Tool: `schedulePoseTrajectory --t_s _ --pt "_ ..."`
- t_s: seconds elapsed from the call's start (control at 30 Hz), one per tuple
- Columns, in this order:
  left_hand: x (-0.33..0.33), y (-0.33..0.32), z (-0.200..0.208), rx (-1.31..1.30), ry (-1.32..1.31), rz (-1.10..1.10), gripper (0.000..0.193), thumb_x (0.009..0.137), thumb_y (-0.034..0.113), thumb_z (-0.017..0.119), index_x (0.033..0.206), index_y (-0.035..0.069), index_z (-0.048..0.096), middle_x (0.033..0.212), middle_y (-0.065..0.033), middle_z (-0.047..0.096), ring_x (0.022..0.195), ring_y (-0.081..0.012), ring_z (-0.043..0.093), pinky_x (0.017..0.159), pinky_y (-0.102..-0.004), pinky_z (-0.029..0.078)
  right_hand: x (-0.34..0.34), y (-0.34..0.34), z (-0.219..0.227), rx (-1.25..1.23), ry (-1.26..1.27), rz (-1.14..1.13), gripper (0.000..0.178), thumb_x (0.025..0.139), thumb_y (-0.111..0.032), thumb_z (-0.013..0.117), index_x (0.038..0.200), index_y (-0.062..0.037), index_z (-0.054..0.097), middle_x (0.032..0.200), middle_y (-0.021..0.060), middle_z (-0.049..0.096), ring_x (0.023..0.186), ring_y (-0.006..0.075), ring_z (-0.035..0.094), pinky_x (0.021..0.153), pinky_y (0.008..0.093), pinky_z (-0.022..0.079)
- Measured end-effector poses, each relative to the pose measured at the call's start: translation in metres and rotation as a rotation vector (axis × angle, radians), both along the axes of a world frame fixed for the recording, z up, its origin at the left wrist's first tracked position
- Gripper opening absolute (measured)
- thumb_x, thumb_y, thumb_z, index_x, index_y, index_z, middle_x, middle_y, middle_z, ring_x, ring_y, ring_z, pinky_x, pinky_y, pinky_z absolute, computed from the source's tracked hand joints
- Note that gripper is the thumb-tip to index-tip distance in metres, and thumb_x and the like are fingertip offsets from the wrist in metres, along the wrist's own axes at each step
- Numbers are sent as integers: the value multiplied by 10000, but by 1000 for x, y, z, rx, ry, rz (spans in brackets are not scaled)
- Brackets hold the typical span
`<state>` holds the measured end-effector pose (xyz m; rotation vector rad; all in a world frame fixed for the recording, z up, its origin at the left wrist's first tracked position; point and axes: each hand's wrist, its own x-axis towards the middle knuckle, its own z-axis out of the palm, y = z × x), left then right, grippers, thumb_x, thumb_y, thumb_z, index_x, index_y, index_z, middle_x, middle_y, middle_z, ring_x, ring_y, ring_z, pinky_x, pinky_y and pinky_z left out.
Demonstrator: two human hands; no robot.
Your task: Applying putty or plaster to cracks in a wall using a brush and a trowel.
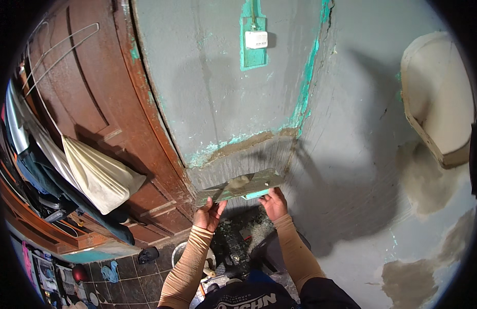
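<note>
And here's the long flat board (259, 181), right at the centre of things, spanning both hands just in front of the lower wall, a pale lump of mortar (238, 182) sitting on its face and a mint-green piece (255, 194) peeking out below its near edge. The left hand (210, 215) has it at seven o'clock, fingers half curled at the edge; the right hand (274, 204) is at four, fingers bent in on the board's right part, and how hard either one squeezes I can't tell. Straight up at twelve, a rough brown band (248, 146) crosses the grey wall (197, 92), and higher, a small white box (256, 39) on a green plate. Swing to two o'clock: a pale basin (436, 87) on the right wall. Down at four, a brown patch (411, 282). Over at nine hangs a cream cloth bag (97, 172), with the reddish-brown door (102, 87) at ten, and at eight, a light-blue cloth (110, 272) on dark floor tiles (126, 290).
</note>
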<state>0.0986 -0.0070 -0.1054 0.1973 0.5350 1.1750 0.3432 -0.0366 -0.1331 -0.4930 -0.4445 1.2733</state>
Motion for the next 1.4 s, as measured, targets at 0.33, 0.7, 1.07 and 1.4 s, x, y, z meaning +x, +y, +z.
schedulePoseTrajectory --t_s 0.33,0.7,1.07,1.4 --pt "81 21 -37 -28 92 121 282 900 134 524 1144 10 459 1114 -161 563 1003 -325 573 866 -442 524 21 104 -51 -36 574 26 358 863 -390 471 1058 -121 604 1086 27 621 1008 248 563 920 460 406" --pt "37 120 -57 12 19 105 765 902 405 487 1364 -86 127 1389 -253 235 1248 -410 325 1035 -483 342 39 231 -97 -176 572 -253 343 853 -384 459 1020 -114 591 1026 51 606 927 248 577 826 433 466" --pt "45 183 -62 -3 26 70 797 922 435 421 1356 -133 68 1431 -277 118 1310 -388 232 1073 -450 306 49 281 -78 -477 515 -361 351 858 -418 419 654 -144 501 583 -40 479 508 112 438 481 311 394" --pt "46 200 -69 -4 90 140 412 938 142 414 1232 -138 340 1257 -247 425 1174 -363 440 1015 -419 400 43 304 -54 -892 334 -520 380 866 -393 359 867 -33 481 703 58 492 520 149 365 510 320 336"
